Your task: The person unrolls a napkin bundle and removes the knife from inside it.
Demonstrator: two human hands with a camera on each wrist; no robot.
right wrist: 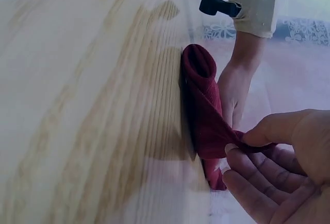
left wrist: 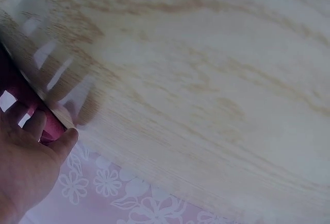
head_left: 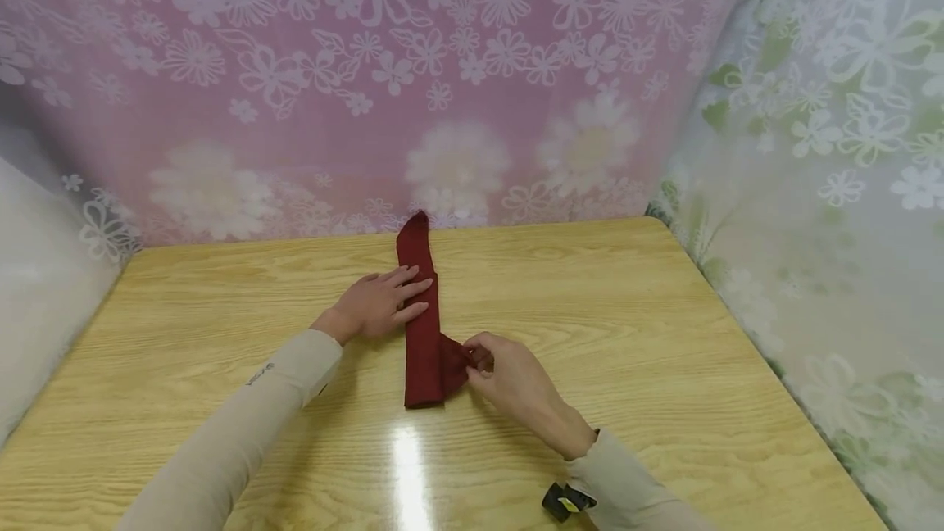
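Note:
A dark red cloth [head_left: 424, 363], folded into a long narrow strip, lies lengthwise on the wooden table. Its far end reaches the table's back edge. Across the middle of the strip rests my left hand [head_left: 374, 306], fingers extended and spread. At the near right side my right hand [head_left: 519, 383] pinches a loose corner between thumb and fingers, pulling it out into a small triangular flap. The right wrist view shows the near end of the red cloth [right wrist: 198, 90] rolled in a loop, with the pinched edge stretched toward the thumb.
The wooden table [head_left: 590, 293] meets a pink flowered curtain [head_left: 332, 129] at its back edge. A pale flowered curtain [head_left: 833, 269] hangs along the right side. A black device [head_left: 568, 503] is strapped at the right wrist.

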